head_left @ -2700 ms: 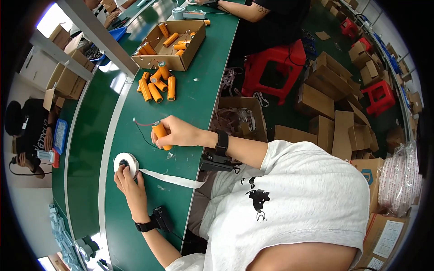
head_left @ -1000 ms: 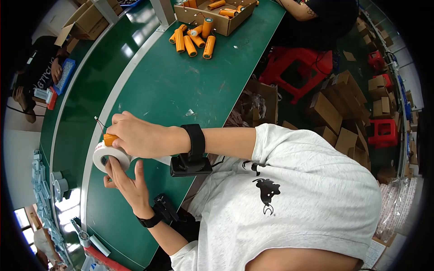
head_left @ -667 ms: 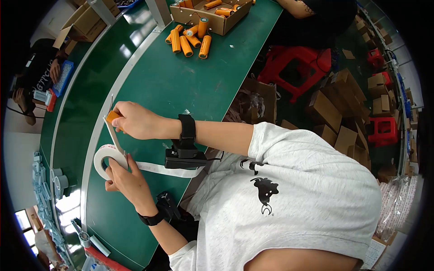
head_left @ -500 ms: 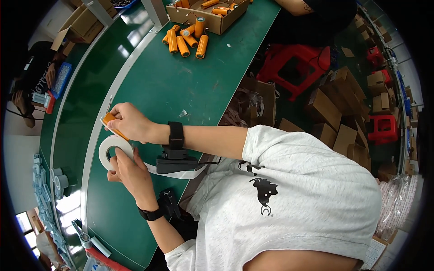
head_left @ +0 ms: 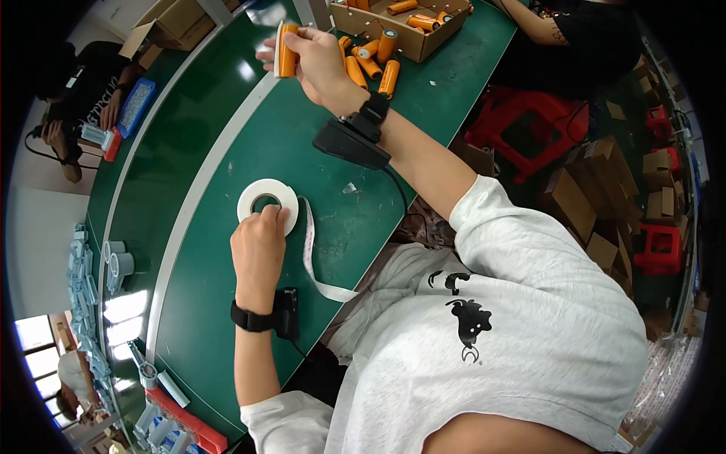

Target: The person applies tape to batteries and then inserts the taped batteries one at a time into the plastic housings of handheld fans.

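Observation:
My right hand (head_left: 324,64) is closed around an orange cylindrical battery cell (head_left: 288,51), held up over the far rail beside the green belt. A white strip (head_left: 278,53) runs along the cell's left side. My left hand (head_left: 259,244) grips a roll of white tape (head_left: 252,197) lying on the green table, its fingers hooked into the core. A loose tape end (head_left: 308,253) curls from the roll toward the near table edge. Just right of my right hand, several orange cells (head_left: 367,66) lie in a loose pile, partly hidden by it.
An open cardboard box (head_left: 423,44) with more orange cells stands at the far end of the table. Beyond a metal rail (head_left: 197,174) runs the green belt (head_left: 174,155). Red stools (head_left: 522,132) and cardboard boxes (head_left: 586,200) stand at the right. Co-workers sit at far left and far right.
My right hand has carried the cell away from the tape roll, up toward the pile. My left hand and the roll have moved rightward in the picture. The whole view has shifted somewhat.

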`<control>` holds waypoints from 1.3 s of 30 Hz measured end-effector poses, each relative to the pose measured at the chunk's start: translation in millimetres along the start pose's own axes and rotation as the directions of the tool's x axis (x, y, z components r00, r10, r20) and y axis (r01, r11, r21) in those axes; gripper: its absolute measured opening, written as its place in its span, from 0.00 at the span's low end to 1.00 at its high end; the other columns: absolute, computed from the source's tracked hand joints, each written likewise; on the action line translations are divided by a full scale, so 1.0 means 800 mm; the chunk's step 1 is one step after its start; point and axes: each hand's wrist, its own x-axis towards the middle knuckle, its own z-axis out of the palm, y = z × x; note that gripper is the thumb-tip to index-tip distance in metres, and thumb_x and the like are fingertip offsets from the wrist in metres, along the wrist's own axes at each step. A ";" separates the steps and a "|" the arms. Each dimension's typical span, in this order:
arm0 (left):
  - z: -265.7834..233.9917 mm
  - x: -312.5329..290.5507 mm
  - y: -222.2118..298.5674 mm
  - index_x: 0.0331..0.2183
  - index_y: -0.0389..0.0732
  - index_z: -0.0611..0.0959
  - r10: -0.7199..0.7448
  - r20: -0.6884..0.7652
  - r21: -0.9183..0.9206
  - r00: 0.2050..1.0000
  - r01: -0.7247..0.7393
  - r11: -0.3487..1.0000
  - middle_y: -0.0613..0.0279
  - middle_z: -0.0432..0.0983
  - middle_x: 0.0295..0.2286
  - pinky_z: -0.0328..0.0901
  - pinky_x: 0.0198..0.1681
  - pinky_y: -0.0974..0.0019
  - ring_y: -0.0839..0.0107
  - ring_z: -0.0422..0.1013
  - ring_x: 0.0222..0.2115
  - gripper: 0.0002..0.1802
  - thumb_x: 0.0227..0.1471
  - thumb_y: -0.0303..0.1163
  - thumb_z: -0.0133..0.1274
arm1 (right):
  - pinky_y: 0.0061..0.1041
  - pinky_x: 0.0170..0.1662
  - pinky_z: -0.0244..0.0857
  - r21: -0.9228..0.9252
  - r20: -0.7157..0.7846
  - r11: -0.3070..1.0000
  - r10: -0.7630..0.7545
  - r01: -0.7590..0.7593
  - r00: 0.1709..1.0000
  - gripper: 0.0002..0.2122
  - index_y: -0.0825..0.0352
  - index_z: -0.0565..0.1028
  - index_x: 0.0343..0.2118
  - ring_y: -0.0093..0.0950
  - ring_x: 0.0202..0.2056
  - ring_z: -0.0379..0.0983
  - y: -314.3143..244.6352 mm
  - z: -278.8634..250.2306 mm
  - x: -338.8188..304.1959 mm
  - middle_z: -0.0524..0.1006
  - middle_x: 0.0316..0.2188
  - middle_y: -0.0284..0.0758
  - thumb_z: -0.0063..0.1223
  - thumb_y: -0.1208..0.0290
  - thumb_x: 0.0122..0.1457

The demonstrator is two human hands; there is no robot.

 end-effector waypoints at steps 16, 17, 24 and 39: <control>-0.052 -0.043 -0.646 0.55 0.41 0.54 -0.593 -0.055 0.268 0.804 0.584 0.767 0.47 0.50 0.54 0.50 0.54 0.54 0.49 0.52 0.53 0.46 0.32 0.28 0.56 | 0.23 0.38 0.69 -0.212 0.063 0.952 0.240 -0.222 0.969 0.10 0.77 0.65 0.40 0.33 0.36 0.73 0.012 -0.035 0.006 0.72 0.35 0.48 0.38 0.75 0.59; -0.072 -0.086 -0.691 0.53 0.39 0.59 -0.360 0.062 0.028 0.931 0.359 0.933 0.47 0.58 0.51 0.55 0.52 0.58 0.51 0.59 0.49 0.45 0.30 0.32 0.59 | 0.23 0.38 0.69 -0.192 0.101 0.952 0.261 -0.239 0.960 0.10 0.77 0.65 0.39 0.33 0.36 0.73 0.016 -0.026 0.006 0.72 0.35 0.48 0.39 0.75 0.59; -0.049 -0.060 -0.519 0.37 0.23 0.72 -0.718 0.016 -0.241 0.695 0.700 0.672 0.39 0.72 0.34 0.60 0.44 0.56 0.49 0.68 0.37 0.37 0.29 0.43 0.61 | 0.21 0.36 0.68 -0.262 0.010 0.943 0.216 -0.206 0.976 0.10 0.76 0.66 0.39 0.31 0.35 0.74 0.020 -0.047 0.010 0.73 0.34 0.45 0.40 0.75 0.58; -0.052 -0.162 -0.118 0.55 0.47 0.60 -0.331 -0.337 0.432 0.881 0.457 0.777 0.52 0.61 0.48 0.49 0.52 0.52 0.49 0.54 0.50 0.39 0.41 0.41 0.56 | 0.19 0.30 0.65 -0.546 0.123 0.815 0.308 -0.195 0.943 0.11 0.75 0.71 0.38 0.22 0.27 0.69 -0.007 0.001 -0.064 0.74 0.30 0.38 0.49 0.75 0.52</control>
